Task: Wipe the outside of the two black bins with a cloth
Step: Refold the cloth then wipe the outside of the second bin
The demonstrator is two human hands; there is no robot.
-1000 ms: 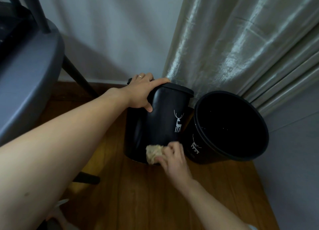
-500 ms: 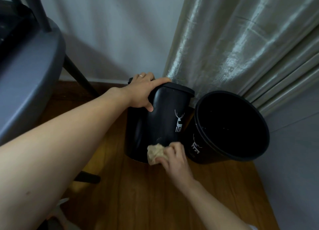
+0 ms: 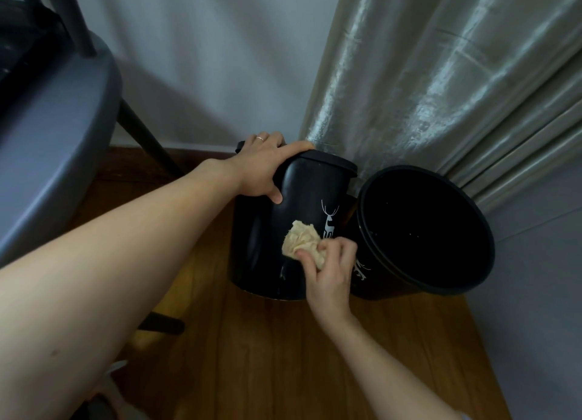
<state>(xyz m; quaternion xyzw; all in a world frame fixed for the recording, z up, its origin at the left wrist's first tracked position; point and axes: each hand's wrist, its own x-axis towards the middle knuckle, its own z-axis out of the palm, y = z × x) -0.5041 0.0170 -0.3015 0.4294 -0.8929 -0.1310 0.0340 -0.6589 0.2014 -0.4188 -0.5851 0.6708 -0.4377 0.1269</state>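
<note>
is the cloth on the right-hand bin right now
No, the right hand presses the cloth against the left bin, which the left hand steadies.

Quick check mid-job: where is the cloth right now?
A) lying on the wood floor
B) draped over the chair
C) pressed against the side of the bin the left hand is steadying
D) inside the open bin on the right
C: the right hand pinches the cloth against the outer wall of the left bin, whose rim the left hand grips.
</note>
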